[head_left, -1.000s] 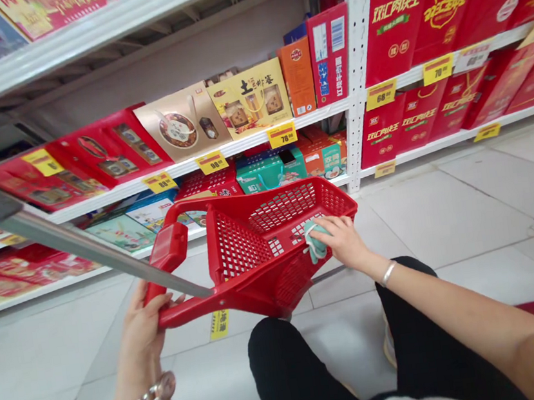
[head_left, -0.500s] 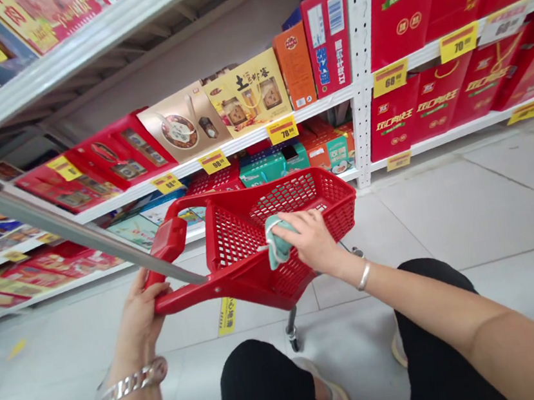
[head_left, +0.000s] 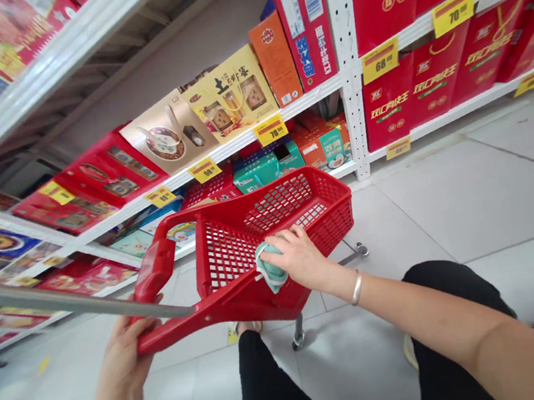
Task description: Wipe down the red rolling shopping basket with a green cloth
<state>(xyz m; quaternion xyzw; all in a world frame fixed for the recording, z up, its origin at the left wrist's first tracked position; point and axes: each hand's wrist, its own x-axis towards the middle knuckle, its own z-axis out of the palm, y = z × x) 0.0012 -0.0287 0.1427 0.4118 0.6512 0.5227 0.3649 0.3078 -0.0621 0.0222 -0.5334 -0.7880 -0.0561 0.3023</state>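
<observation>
cloth: teal cloth (head_left: 269, 268), bunched, gripped by right hand (head_left: 294, 259), pressed on red mesh basket (head_left: 229, 263)
left hand (head_left: 119, 367): clenched on red handle (head_left: 175, 325)
room: tiled floor (head_left: 443, 204) open right of basket

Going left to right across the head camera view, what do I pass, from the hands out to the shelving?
left hand → basket handle → cloth → right hand → white shelf upright → red boxes
</observation>
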